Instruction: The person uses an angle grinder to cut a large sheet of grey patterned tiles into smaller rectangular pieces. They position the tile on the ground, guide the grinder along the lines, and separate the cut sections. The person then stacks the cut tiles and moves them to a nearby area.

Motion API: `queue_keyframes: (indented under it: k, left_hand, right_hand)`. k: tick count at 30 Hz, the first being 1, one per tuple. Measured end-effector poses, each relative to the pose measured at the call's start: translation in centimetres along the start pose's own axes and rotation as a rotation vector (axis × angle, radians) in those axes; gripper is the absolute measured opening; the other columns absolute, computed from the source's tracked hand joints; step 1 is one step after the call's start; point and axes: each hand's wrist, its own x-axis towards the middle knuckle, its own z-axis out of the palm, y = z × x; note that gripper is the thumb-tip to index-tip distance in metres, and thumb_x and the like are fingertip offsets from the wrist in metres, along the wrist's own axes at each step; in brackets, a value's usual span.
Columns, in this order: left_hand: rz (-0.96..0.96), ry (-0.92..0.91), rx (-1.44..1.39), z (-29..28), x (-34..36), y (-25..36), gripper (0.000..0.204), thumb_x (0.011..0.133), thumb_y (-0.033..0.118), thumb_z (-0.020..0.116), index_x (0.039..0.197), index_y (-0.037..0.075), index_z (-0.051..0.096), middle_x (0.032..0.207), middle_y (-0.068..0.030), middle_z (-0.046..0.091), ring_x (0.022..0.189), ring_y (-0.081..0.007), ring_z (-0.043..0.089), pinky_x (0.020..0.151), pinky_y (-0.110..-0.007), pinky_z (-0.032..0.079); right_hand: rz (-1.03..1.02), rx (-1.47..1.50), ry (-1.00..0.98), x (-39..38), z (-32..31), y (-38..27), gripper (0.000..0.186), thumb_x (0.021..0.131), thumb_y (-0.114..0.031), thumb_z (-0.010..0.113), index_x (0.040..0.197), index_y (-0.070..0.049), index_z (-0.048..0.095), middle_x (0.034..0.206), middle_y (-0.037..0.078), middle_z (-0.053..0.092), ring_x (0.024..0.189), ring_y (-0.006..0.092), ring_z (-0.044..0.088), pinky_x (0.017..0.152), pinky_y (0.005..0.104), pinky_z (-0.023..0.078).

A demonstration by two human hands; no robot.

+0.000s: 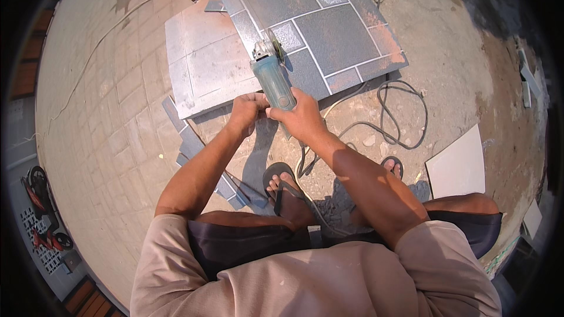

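My right hand [301, 117] is wrapped round the rear body of a teal angle grinder [274, 82]. The grinder's disc [274, 45] stands on edge at the far end, over a grey patterned tile [338, 32] with white lines. Close by on the left, my left hand [248, 111] has its fingers curled together at the near edge of a pale tile [211, 70]. Whether they grip that edge or the grinder cannot be made out. The patterned tile overlaps the pale one.
A dark cable [385, 135] loops on the ground to the right, near my sandalled foot [285, 191]. Narrow grey tile strips [191, 141] lie left of my feet. A white tile piece [458, 164] rests at the right. A thin cord [111, 32] crosses the paving.
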Motion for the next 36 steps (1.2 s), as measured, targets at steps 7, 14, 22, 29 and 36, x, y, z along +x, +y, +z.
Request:
queue_keyframes:
  k: [7,14,22,29,36]
  left_hand:
    - [0.0,-0.009,-0.016,-0.1,-0.1,-0.1,0.015,0.101,0.008,0.075,0.105,-0.006,0.074,0.093,-0.0135,0.078,0.076,-0.0195,0.074,0.071,-0.034,0.062]
    - [-0.005,-0.012,0.01,-0.1,-0.3,0.2,0.016,0.101,0.01,0.074,0.104,-0.006,0.075,0.091,-0.0131,0.078,0.076,-0.0192,0.074,0.072,-0.033,0.061]
    - [-0.015,-0.013,0.011,0.4,-0.4,0.6,0.013,0.1,0.007,0.072,0.105,-0.005,0.076,0.092,-0.0128,0.078,0.076,-0.0188,0.072,0.072,-0.034,0.061]
    - [-0.02,-0.023,0.002,0.5,-0.5,0.7,0.012,0.1,0.005,0.071,0.105,-0.005,0.076,0.093,-0.0125,0.078,0.078,-0.0183,0.072,0.074,-0.033,0.061]
    - [-0.019,-0.021,0.0,0.3,-0.3,0.5,0.01,0.1,0.004,0.071,0.102,-0.005,0.075,0.092,-0.0124,0.078,0.078,-0.0187,0.072,0.074,-0.033,0.061]
  right_hand:
    - [0.091,0.083,-0.084,-0.8,-0.7,-0.7,0.069,0.076,-0.035,0.089,0.12,0.013,0.067,0.105,0.034,0.075,0.104,0.0475,0.075,0.091,0.0489,0.057]
    - [0.08,0.154,-0.069,-1.3,0.0,1.1,0.062,0.077,-0.035,0.088,0.115,0.01,0.068,0.103,0.033,0.075,0.102,0.0463,0.075,0.09,0.0476,0.057]
    - [0.07,0.163,-0.095,-2.2,-0.9,0.0,0.045,0.084,-0.022,0.086,0.119,0.004,0.073,0.103,0.016,0.079,0.093,0.0216,0.074,0.086,0.035,0.056]
    - [0.084,0.272,-0.129,-3.9,-1.9,-0.5,0.05,0.081,-0.028,0.086,0.115,0.006,0.071,0.103,0.027,0.077,0.099,0.0394,0.076,0.09,0.0439,0.057]
    - [0.123,0.172,-0.122,-5.3,-2.3,-0.3,0.052,0.082,-0.025,0.085,0.12,0.006,0.069,0.103,0.024,0.076,0.096,0.0328,0.074,0.087,0.0411,0.056]
